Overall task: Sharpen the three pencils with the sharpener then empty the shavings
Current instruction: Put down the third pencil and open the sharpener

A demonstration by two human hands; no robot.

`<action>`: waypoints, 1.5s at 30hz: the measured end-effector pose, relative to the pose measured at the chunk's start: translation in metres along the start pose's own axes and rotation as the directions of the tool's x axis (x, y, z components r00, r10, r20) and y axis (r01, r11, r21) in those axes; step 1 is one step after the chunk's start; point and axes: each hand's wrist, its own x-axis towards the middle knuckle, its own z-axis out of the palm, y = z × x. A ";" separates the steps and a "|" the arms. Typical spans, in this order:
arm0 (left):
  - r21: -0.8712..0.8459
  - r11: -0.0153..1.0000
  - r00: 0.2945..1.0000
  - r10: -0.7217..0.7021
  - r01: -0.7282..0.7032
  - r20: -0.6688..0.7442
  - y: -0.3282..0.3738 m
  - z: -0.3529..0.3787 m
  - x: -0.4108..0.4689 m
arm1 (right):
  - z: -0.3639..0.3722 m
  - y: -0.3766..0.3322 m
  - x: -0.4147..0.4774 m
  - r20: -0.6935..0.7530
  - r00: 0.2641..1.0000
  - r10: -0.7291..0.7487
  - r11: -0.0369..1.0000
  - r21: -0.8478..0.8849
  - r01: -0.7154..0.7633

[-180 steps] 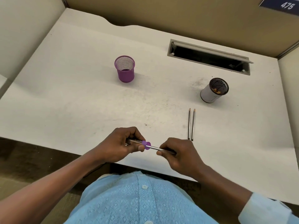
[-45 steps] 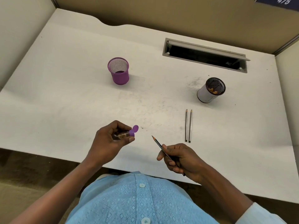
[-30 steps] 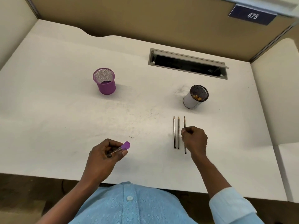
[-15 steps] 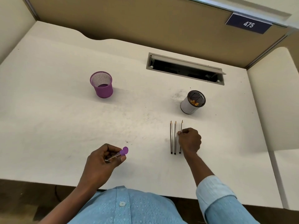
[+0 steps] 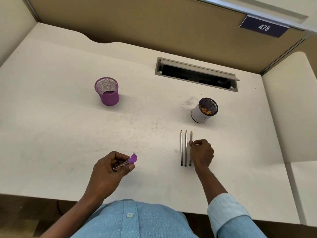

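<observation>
Three pencils (image 5: 185, 148) lie side by side on the desk (image 5: 51, 117), just on the person's side of the white cup (image 5: 204, 110), with their sharpened tips pointing toward it. The head view is the only one.

The right hand (image 5: 201, 152) has curled fingers and pinches the third pencil (image 5: 191, 137), the one on the right of the row, which already rests flat on the desk. The left hand (image 5: 109, 167) is well to the left of the white cup and nearer the person. Its fingers are wrapped round the sharpener (image 5: 127, 163), a clear tube with a purple end that sticks out past the thumb.

Sharpening looks done, so emptying is probably next. The white cup already holds orange shavings and seems the place for them.

- **Spilling:** tipping the tube on the way over could scatter shavings across the desk.
- **Wrong cup:** the purple mesh cup (image 5: 107, 91), far to the left of the white cup, would likely leak fine dust through its mesh.
- **Rolling pencils:** a careless release by the right hand could roll the pencils apart or chip a point.
</observation>
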 end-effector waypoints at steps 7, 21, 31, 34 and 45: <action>-0.085 0.996 1.000 0.016 -0.014 0.024 0.003 0.004 0.001 | -0.015 -0.003 -0.034 -0.064 0.985 -0.162 0.984 0.067 0.167; -0.258 0.959 0.984 0.150 -0.121 0.097 0.023 0.018 -0.001 | -0.026 -0.067 -0.168 0.502 0.800 -0.328 0.750 0.654 -0.104; -0.197 0.967 0.984 0.171 -0.159 0.044 0.014 0.018 -0.015 | -0.029 -0.046 -0.186 0.276 0.768 -0.578 0.711 0.632 0.308; -0.181 0.970 0.983 0.174 -0.162 0.054 0.012 0.018 -0.019 | -0.029 -0.041 -0.191 0.220 0.755 -0.618 0.686 0.620 0.381; -0.176 0.968 0.980 0.192 -0.181 0.047 0.009 0.024 -0.031 | -0.035 -0.035 -0.196 0.142 0.731 -0.668 0.642 0.608 0.468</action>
